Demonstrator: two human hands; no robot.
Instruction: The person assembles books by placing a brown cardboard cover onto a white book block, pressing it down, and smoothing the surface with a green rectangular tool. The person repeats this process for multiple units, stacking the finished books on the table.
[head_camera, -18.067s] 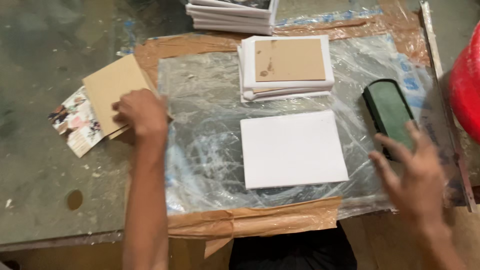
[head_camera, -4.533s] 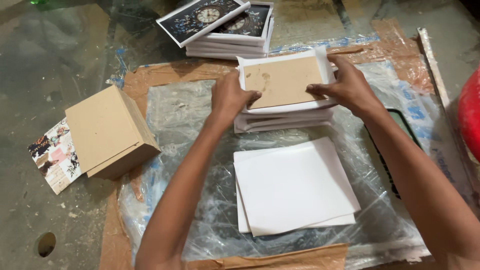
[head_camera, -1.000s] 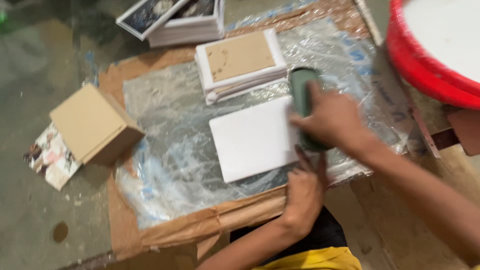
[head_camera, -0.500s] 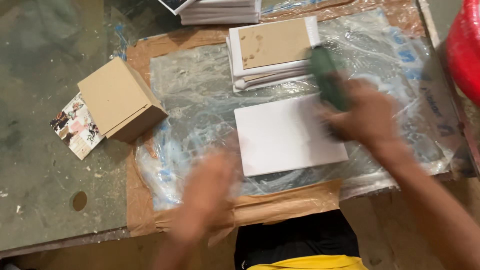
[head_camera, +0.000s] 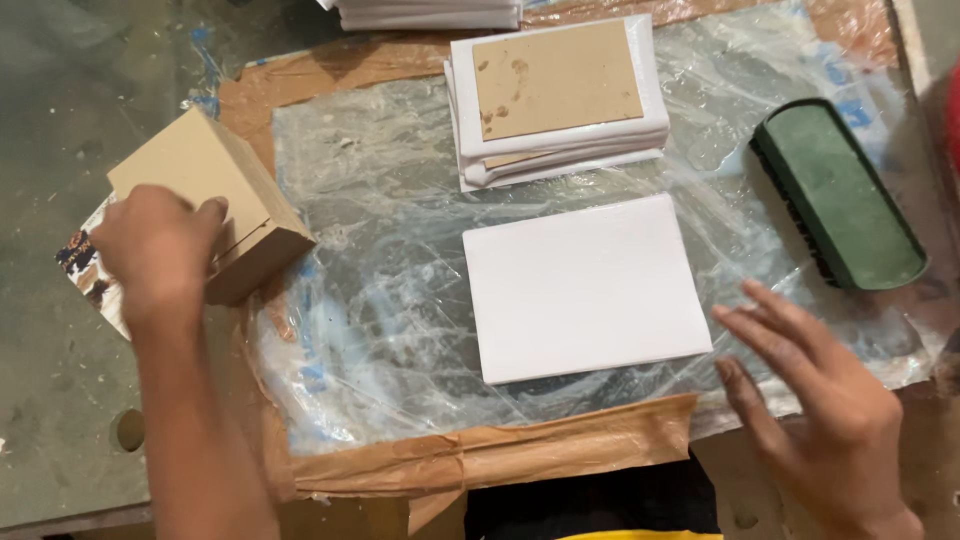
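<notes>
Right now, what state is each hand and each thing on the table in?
Left hand: resting on the brown board stack, fingers curled over its top.
Brown board stack: sits at the plastic sheet's left edge.
White sheet: flat, alone on the plastic sheet.
Right hand: open, fingers spread, holding nothing.
Green brush: lying bristles down, untouched.
Wrapped pile: stacked, brown board on top.

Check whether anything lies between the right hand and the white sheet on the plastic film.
Nothing visible does. The right hand hovers open just off the right edge of the white sheet, with only bare plastic film in the gap. The green brush lies farther up and to the right, out of that path.
</notes>
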